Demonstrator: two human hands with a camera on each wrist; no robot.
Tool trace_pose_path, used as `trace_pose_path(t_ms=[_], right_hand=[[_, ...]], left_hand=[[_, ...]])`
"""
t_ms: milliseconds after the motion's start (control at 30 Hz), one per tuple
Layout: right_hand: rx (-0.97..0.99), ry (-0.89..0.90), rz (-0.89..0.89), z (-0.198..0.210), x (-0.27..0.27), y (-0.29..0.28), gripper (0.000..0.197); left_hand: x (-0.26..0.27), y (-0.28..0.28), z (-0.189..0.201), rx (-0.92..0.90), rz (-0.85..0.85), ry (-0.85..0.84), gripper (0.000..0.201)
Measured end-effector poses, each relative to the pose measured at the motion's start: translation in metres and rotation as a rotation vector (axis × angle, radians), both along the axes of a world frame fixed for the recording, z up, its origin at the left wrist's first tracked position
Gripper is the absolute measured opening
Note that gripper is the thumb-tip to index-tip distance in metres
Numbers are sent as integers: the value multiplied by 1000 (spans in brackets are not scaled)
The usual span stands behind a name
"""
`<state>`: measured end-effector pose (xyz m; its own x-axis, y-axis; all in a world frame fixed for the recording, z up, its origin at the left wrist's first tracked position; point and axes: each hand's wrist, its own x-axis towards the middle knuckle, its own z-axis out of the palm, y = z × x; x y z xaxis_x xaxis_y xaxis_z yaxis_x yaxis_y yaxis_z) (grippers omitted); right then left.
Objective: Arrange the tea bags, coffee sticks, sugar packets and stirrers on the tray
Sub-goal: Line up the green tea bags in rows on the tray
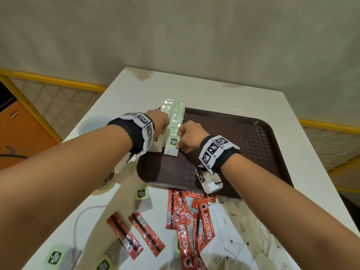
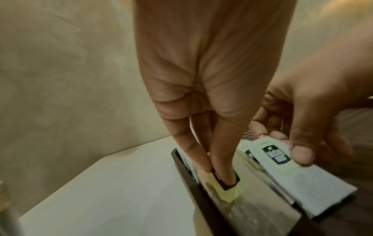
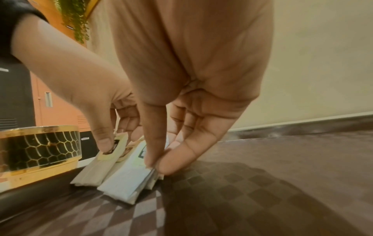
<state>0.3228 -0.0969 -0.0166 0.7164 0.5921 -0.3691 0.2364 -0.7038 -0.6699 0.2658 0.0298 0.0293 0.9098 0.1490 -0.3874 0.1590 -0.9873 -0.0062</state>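
Tea bags with green tags stand in two rows (image 1: 175,117) along the left side of the brown tray (image 1: 243,143). My right hand (image 1: 181,141) pinches the front stack of tea bags (image 3: 125,180) between thumb and forefinger (image 3: 155,166), low on the tray floor (image 3: 242,183). My left hand (image 1: 162,123) is just left of it, by the tray's rim (image 2: 187,175). Its fingertips (image 2: 220,174) close on the tag of a tea bag (image 2: 228,190) in the left row. The right thumb (image 2: 300,151) lies on the neighbouring bag. No stirrers are in sight.
On the white table (image 1: 194,88) in front of the tray lie loose tea bags (image 1: 143,199), red coffee sticks (image 1: 187,221) and white sugar packets (image 1: 243,227). A white cup (image 1: 93,123) and a gold-patterned glass holder (image 3: 38,146) stand left of the tray.
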Motion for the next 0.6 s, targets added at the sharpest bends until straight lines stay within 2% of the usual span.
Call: trace_pose_path(t_ms=[267, 433, 533, 600], right_hand=[[-65, -99, 43, 3, -4, 8, 28], [-64, -121, 47, 8, -6, 8, 31], [-43, -159, 55, 15, -10, 2, 30], [-11, -164, 67, 23, -15, -6, 25]], left_hand=[[2, 7, -9, -16, 21, -55, 29], [2, 4, -8, 43, 3, -38, 32], [-3, 2, 1, 58, -27, -86, 33], [-11, 2, 12, 42, -42, -161, 26]])
